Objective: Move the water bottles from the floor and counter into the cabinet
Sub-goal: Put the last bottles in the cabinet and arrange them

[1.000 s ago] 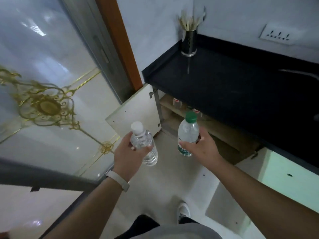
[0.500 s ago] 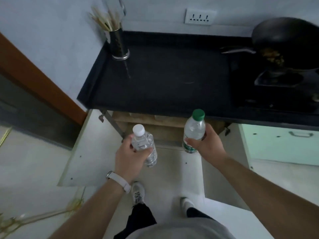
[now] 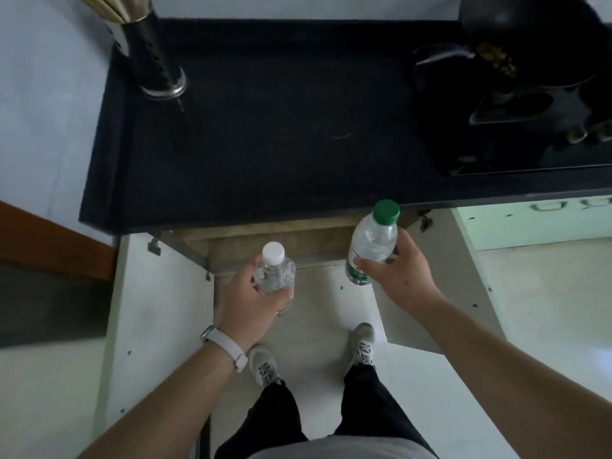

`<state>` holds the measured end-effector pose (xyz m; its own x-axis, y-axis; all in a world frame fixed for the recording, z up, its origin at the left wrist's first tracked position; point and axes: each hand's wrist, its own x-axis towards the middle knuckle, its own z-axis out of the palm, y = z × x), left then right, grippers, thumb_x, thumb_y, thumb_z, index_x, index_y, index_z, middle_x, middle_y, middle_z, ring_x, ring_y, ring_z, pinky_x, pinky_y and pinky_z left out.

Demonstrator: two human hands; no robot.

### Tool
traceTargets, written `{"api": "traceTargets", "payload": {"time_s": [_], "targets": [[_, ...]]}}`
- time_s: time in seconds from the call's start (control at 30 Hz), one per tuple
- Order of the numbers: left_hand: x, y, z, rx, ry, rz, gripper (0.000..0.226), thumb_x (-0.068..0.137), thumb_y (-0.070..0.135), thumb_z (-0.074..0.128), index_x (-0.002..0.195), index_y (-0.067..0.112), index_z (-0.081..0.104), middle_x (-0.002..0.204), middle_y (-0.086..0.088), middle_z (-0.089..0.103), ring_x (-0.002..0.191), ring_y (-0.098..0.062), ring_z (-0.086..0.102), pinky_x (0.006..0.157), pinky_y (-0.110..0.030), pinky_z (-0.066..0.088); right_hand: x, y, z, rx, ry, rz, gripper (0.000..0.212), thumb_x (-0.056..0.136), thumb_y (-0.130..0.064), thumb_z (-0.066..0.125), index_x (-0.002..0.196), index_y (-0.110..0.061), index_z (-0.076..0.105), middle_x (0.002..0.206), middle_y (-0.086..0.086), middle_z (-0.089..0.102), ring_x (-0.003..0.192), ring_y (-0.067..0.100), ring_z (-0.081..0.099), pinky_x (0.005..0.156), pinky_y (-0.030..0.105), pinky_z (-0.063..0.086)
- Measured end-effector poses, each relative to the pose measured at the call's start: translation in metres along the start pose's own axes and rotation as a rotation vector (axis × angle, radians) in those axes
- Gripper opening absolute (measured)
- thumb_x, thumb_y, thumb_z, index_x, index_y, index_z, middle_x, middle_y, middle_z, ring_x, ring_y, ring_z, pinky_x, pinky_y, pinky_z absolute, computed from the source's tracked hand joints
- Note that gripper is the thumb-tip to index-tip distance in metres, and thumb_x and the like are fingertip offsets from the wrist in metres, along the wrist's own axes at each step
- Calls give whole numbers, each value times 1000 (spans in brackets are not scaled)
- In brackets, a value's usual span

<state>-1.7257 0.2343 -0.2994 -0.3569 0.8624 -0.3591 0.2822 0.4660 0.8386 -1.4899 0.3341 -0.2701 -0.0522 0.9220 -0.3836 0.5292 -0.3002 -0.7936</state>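
The person's left hand point(image 3: 246, 301) and right hand point(image 3: 402, 273) each had fingers wrapped around an upright water bottle, the white-capped bottle point(image 3: 274, 273) and the green-capped bottle point(image 3: 372, 241), carried before the open cabinet point(image 3: 265, 238), probably for loading both together.

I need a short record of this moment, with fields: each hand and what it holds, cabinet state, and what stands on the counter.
left hand: grips white-capped bottle, upright
right hand: grips green-capped bottle, slightly tilted
cabinet: under the counter, both doors open, inside mostly hidden
counter: black; utensil holder at back left, dark pan at right
person: stands facing the cabinet
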Motion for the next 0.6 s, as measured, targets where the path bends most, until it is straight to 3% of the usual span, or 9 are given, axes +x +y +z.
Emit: {"api": "traceTargets", "payload": {"time_s": [0.07, 0.13, 0.23, 0.37, 0.43, 0.6], "targets": [[9, -5, 10, 0, 9, -23, 46, 76, 25, 86, 112, 38, 60, 94, 24, 68, 81, 16, 62, 70, -13, 49, 12, 9, 3, 0, -18, 10, 63, 72, -32, 85, 126, -36, 51, 104, -20, 64, 94, -1, 63, 77, 23, 50], [17, -10, 21, 3, 19, -27, 46, 76, 25, 87, 107, 45, 59, 96, 24, 69, 84, 14, 63, 72, -16, 51, 24, 20, 7, 10, -41, 29, 65, 72, -33, 85, 127, -35, 50, 105, -20, 64, 94, -2, 62, 78, 24, 50], [31, -18, 40, 13, 31, -39, 50, 75, 22, 87, 101, 52, 57, 94, 26, 68, 85, 18, 62, 68, -6, 45, 43, 43, 15, 17, -69, 64, 63, 72, -33, 85, 123, -40, 48, 104, -22, 61, 92, -5, 60, 72, 18, 46], [53, -40, 70, 4, 32, -45, 51, 75, 16, 88, 110, 41, 59, 95, 23, 68, 84, 20, 61, 66, 0, 44, 70, 79, 26, -1, -105, 70, 56, 73, -31, 84, 112, -47, 47, 102, -23, 60, 88, -7, 59, 65, 13, 42], [65, -59, 90, -7, 27, -42, 52, 75, 15, 88, 105, 44, 58, 94, 26, 67, 84, 20, 62, 66, 0, 44, 84, 105, 34, 10, -113, 64, 54, 73, -29, 84, 106, -49, 47, 102, -22, 61, 88, -6, 60, 64, 14, 42], [105, -107, 139, -15, 18, -28, 49, 72, 20, 90, 107, 41, 64, 95, 35, 70, 89, 14, 65, 71, -2, 46, 132, 166, 56, 49, -105, 34, 54, 73, -27, 84, 110, -45, 49, 104, -19, 62, 90, -3, 60, 65, 12, 43]]}}
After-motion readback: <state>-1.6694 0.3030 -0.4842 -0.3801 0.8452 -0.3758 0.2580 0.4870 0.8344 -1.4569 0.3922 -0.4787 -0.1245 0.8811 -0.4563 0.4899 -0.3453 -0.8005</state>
